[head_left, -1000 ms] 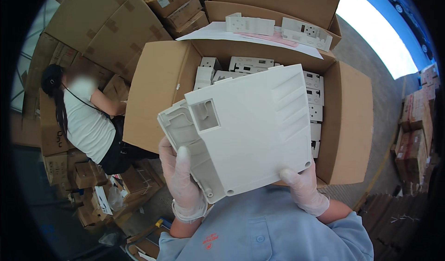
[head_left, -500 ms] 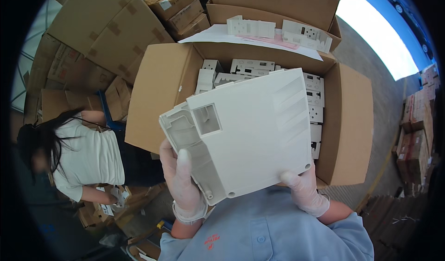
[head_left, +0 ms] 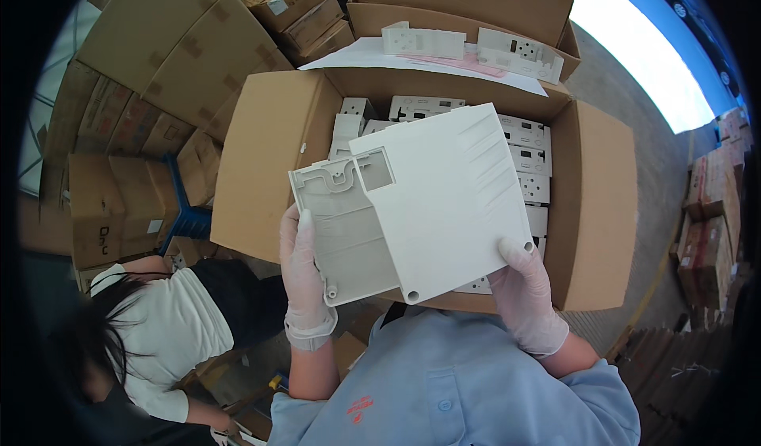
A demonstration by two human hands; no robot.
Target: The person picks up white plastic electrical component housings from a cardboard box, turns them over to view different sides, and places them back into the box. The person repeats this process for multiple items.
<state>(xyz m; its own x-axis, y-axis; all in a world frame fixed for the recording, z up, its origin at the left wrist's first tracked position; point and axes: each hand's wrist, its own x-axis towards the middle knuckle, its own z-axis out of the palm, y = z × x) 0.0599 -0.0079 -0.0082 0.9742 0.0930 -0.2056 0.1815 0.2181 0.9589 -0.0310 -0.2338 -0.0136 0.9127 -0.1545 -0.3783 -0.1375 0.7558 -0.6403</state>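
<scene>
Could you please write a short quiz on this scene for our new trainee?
1. Which gloved hand holds the lower right corner of the white panel with the square opening?
2. True or false: white parts lie inside the open cardboard box.
3. How many white brackets stand on the paper sheet? a) none b) two c) six

Key: 1. the right hand; 2. true; 3. b

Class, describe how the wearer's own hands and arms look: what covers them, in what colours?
The left hand and right hand wear thin, whitish, see-through gloves with loose, wrinkled cuffs. Light-blue sleeves stop short of them, leaving part of each forearm bare.
</scene>
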